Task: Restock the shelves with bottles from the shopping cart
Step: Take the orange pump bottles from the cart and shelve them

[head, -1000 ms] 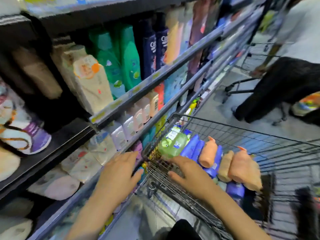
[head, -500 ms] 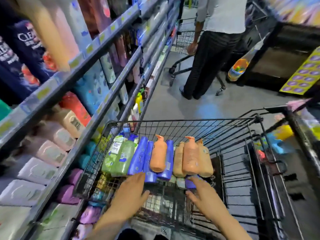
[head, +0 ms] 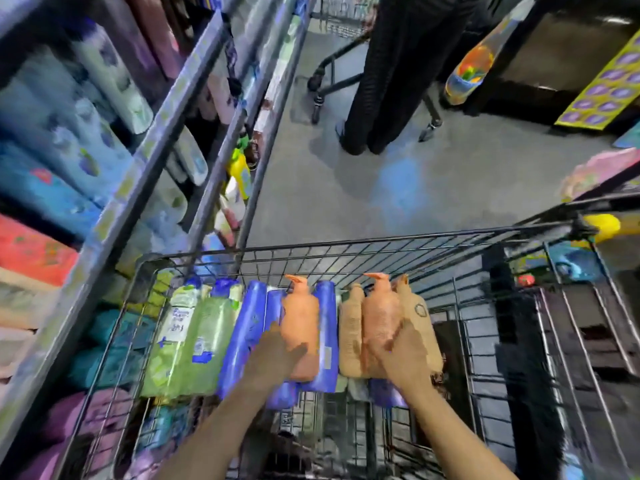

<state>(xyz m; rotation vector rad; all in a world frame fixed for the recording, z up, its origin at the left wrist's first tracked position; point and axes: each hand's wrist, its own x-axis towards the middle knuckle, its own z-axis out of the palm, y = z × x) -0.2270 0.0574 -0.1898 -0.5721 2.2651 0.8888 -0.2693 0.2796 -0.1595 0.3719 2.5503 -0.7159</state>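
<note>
The wire shopping cart point(head: 346, 242) stands below me with bottles lying in a row inside. From left to right they are green bottles point(head: 194, 341), blue bottles point(head: 249, 323), an orange pump bottle point(head: 301, 317), a tan bottle point(head: 349, 334), a second orange pump bottle point(head: 379, 313) and another tan bottle point(head: 420, 317). My left hand point(head: 277, 355) grips the lower part of the first orange pump bottle, thumb across it. My right hand point(head: 405, 355) holds the lower part of the second orange pump bottle, fingers reaching onto the tan bottle beside it. The shelves point(head: 162, 109) run along the left.
The shelves on the left are packed with bottles and pouches. A person in dark trousers point(head: 391, 81) stands ahead in the aisle beside another cart point(head: 329, 64). A display stand point(head: 602, 84) is at the right. Grey floor point(head: 398, 174) lies between.
My view swung from the shelves to the cart. Both hands moved forward from the cart's near edge onto the orange pump bottles.
</note>
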